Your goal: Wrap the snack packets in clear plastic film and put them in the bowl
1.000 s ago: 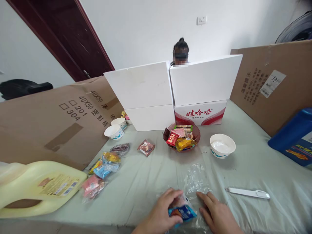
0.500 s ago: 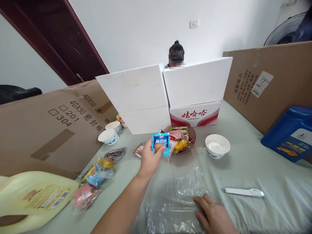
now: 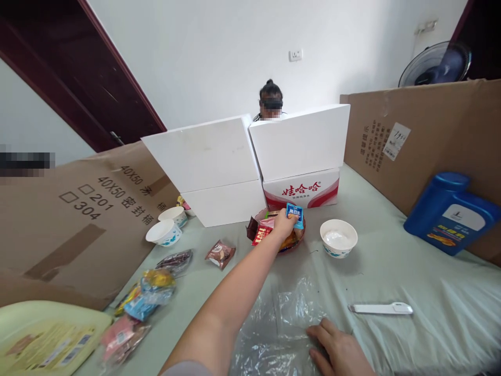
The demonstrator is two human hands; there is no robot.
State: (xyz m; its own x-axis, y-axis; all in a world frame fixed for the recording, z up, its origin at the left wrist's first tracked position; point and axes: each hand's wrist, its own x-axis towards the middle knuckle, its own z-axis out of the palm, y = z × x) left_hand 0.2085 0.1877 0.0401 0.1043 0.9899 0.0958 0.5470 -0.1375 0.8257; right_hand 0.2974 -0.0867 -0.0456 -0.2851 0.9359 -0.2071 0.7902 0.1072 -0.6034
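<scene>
My left hand (image 3: 282, 225) is stretched far forward over a reddish bowl (image 3: 300, 235) full of wrapped snacks, and it grips a small blue snack packet (image 3: 294, 214) just above the bowl. My right hand (image 3: 340, 352) lies flat near me, fingers spread, pressing on a clear plastic bag (image 3: 282, 326) that is spread on the pale green cloth.
A white bowl (image 3: 338, 237) stands right of the snack bowl. A white tool (image 3: 380, 308) lies at right. Loose snack packets (image 3: 151, 290) and two paper cups (image 3: 163, 232) sit left. Cardboard walls, white foam boxes (image 3: 250, 156), a blue jug (image 3: 450, 211), a yellow jug (image 3: 43, 339). A person sits behind the boxes.
My left hand lifted the blue packet from the plastic bag and carried it forward to above the snack bowl. My right hand stayed on the bag.
</scene>
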